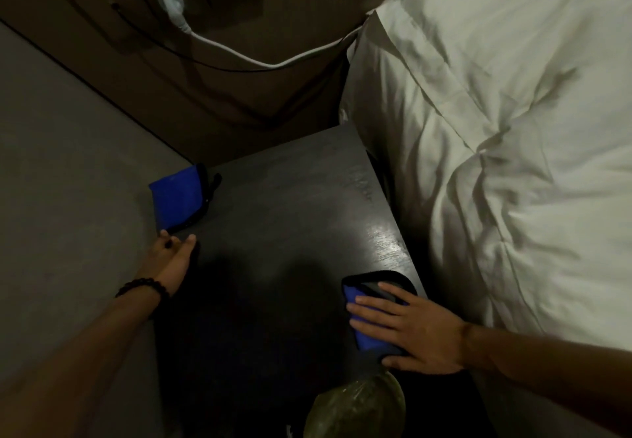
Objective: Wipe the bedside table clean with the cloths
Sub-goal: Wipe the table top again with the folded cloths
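The dark wooden bedside table (290,218) fills the middle of the view. A blue cloth with a dark edge (367,335) lies near its right edge, and my right hand (410,328) presses flat on it with fingers spread. A second folded blue cloth (176,194) hangs over the table's far left corner. My left hand (172,258), with a beaded bracelet at the wrist, is open at the left edge, its fingertips just below that cloth and holding nothing.
A bed with white pillows and sheets (513,164) runs along the table's right side. A white plug and cable (212,40) hang from a wall socket behind. A greenish rounded object (355,407) sits at the table's near edge. A grey wall (68,164) is on the left.
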### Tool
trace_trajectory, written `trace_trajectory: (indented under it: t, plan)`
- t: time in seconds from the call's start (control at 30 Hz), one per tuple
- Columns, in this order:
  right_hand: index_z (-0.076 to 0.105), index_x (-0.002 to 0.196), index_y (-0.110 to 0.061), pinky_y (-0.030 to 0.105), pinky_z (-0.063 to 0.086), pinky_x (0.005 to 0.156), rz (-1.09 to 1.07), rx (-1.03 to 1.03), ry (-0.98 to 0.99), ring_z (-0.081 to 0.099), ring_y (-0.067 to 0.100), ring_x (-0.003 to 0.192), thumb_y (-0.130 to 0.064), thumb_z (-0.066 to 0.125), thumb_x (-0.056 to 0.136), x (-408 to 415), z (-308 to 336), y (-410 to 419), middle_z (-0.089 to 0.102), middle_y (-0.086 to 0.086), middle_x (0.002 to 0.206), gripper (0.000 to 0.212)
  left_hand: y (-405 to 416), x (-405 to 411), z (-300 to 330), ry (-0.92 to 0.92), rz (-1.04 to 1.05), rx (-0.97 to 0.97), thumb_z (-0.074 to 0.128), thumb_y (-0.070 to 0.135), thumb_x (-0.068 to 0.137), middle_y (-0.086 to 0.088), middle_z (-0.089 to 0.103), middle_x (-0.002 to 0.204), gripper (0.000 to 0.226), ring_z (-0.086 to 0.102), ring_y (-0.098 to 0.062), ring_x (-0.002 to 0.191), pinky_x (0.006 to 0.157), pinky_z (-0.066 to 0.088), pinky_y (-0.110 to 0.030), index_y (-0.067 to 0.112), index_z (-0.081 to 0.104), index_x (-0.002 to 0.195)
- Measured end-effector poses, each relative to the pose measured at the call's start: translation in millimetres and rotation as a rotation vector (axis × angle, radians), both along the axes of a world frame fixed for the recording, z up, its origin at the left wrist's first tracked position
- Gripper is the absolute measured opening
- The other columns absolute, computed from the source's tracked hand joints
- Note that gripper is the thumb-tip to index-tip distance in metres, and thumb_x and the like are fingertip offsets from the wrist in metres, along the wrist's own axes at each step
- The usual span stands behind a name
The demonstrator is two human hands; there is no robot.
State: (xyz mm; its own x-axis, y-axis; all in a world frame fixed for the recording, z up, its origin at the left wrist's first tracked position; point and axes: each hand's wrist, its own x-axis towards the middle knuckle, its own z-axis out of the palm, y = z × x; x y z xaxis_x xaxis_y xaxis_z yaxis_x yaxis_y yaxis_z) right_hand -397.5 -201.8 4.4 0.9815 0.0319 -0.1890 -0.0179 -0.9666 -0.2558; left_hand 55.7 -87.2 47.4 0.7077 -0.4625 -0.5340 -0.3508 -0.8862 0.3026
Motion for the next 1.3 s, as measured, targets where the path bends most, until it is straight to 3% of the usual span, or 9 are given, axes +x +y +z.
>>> trace_trajectory:
  t: [0.07,0.23,0.47,0.77,0.9,1.03,1.2,1.3]
  plan:
    - [0.018,0.160,-0.022,0.050,0.004,0.119,-0.037,-0.017,-0.029,0.008,0.019,0.155,-0.059,0.032,0.102,0.2,-1.1,2.5,0.015,0.003,0.168,0.070,-0.3,-0.5,0.0,-0.018,-0.008,0.010,0.035,0.057,0.096,-0.004,0.018,0.160,0.064,0.033,-0.032,0.138,0.112,0.026,-0.044,0.012,0.039,0.141]
    - [0.021,0.159,-0.022,0.051,0.008,0.120,-0.176,-0.024,-0.053,0.008,0.020,0.155,-0.060,0.033,0.101,14.8,-6.1,0.7,0.015,0.004,0.168,0.070,0.7,5.2,-3.0,0.007,0.028,-0.013,0.038,0.060,0.092,-0.009,0.034,0.152,0.066,0.043,-0.032,0.129,0.109,0.031,-0.049,0.007,0.048,0.130]
    - [0.020,0.160,-0.022,0.053,0.015,0.121,-0.315,-0.032,-0.018,0.007,0.019,0.155,-0.061,0.031,0.101,46.4,-5.6,-42.5,0.015,0.003,0.168,0.072,1.7,3.4,-6.8,0.046,0.117,-0.057,0.045,0.059,0.090,-0.010,0.035,0.152,0.065,0.044,-0.033,0.128,0.108,0.032,-0.046,0.013,0.042,0.136]
    - [0.013,0.160,-0.024,0.049,0.004,0.123,-0.425,-0.102,0.031,-0.001,0.018,0.155,-0.063,0.021,0.101,100.6,-4.0,-97.8,0.008,0.002,0.168,0.072,0.3,-2.7,-5.4,0.053,0.126,-0.108,0.050,0.043,0.096,-0.021,0.038,0.148,0.036,0.046,-0.037,0.125,0.106,0.035,-0.048,0.010,0.053,0.110]
    - [0.005,0.161,-0.025,0.048,0.000,0.123,-0.428,-0.129,0.045,-0.005,0.019,0.155,-0.061,0.018,0.100,122.2,-3.9,-119.4,0.002,0.001,0.169,0.072,1.8,-5.2,-5.9,0.013,0.109,-0.098,0.046,0.049,0.095,-0.004,0.025,0.158,0.057,0.040,-0.032,0.132,0.103,0.031,-0.041,0.013,0.040,0.138]
    - [0.001,0.161,-0.026,0.047,0.001,0.124,-0.394,-0.150,0.061,-0.005,0.020,0.155,-0.054,0.019,0.101,137.3,-1.1,-136.4,-0.002,0.001,0.169,0.069,3.9,-2.6,-10.3,0.029,0.129,-0.130,0.049,0.048,0.094,0.001,0.022,0.159,0.059,0.039,-0.028,0.134,0.108,0.032,-0.044,0.016,0.036,0.142]
    - [0.019,0.159,-0.019,0.045,0.012,0.123,-0.402,-0.074,0.021,0.012,0.023,0.154,-0.034,0.040,0.103,148.2,10.4,-143.9,0.014,0.004,0.168,0.062,6.9,-1.1,-11.6,0.044,0.132,-0.135,0.049,0.050,0.093,0.006,0.013,0.161,0.067,0.033,-0.024,0.139,0.103,0.030,-0.035,0.019,0.027,0.148]
    - [0.043,0.150,-0.009,0.053,0.031,0.116,-0.446,0.005,-0.045,0.035,0.041,0.143,-0.022,0.058,0.096,156.8,28.4,-145.1,0.034,0.021,0.159,0.058,6.0,-1.9,-10.0,0.063,0.138,-0.152,0.049,0.052,0.093,0.006,0.012,0.161,0.069,0.030,-0.023,0.141,0.107,0.028,-0.036,0.018,0.026,0.148]
